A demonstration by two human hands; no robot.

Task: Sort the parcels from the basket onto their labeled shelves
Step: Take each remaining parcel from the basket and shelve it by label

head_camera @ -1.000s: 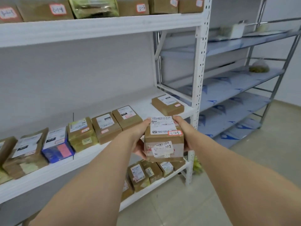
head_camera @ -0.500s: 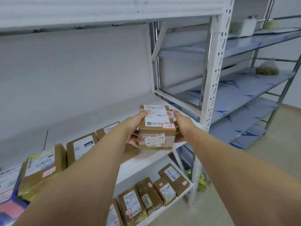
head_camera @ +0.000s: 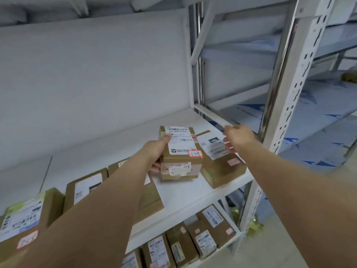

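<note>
Right hand (head_camera: 238, 139) has come off the box (head_camera: 181, 153) since half a second ago, when both hands had it held up in front of the shelf (head_camera: 193, 192). Now the box is down at shelf level, looks like it's resting on the white board though I can't see the contact under it for sure

Going left to right: a green-topped parcel (head_camera: 25, 219) sits at the near left end, then a couple of brown ones (head_camera: 85, 188) mostly hidden behind the left forearm. Left hand (head_camera: 154, 151) grips the box's left side, thumb lying over the top label, fingers curled round underneath. Box has a small red-bordered sticker with handwriting on it, reads something like 3-29 but it's smudgy. Just right of it, touching or nearly so, is a flatter brown parcel (head_camera: 224, 167) that sits at the shelf's right end. Right hand hovers above that one's white label, fingers loosely bent, gripping nothing; whether it actually touches the label I can't tell. Right of that is the upright post (head_camera: 287, 105), and beyond it the blue-filmed racks. More parcels (head_camera: 204, 240) sit on the shelf below

My read is the placing is basically done for this box. It fills the gap in the row, so what's left is for the left hand to let go, maybe nudge it square, then back to the basket, which isn't in view
</note>
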